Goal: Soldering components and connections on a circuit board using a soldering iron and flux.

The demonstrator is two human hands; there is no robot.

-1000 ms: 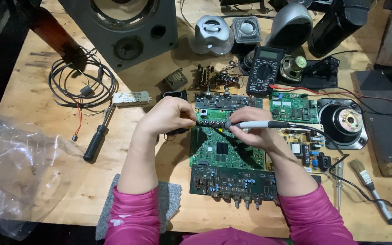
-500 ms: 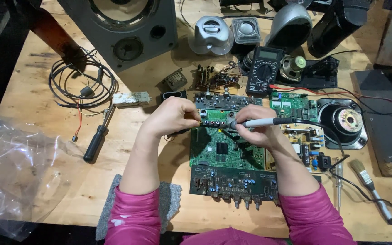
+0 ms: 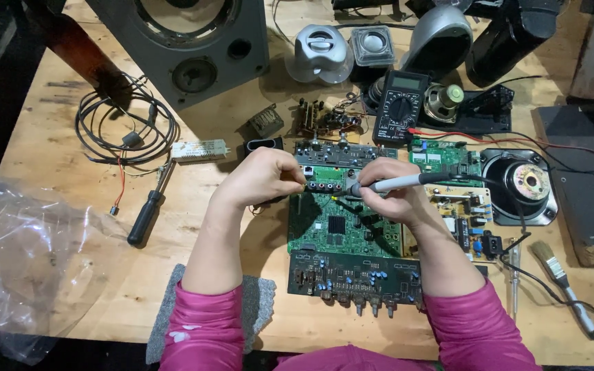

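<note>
Green circuit board (image 3: 342, 227), lying near the middle of the bench's front edge, was being soldered. A grey-handled soldering iron (image 3: 397, 183) was gripped in the right hand (image 3: 390, 196); the left hand (image 3: 269, 175) was pinched at the board's rear edge, its contents hidden. A steady tip was judged necessary next.

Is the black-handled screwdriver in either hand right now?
No. The screwdriver lies on the bench, left of the left hand; the right hand holds a soldering iron.

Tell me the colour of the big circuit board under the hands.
Green, on the large rectangular circuit board, with a darker strip along its near edge; the head view shows it.
</note>
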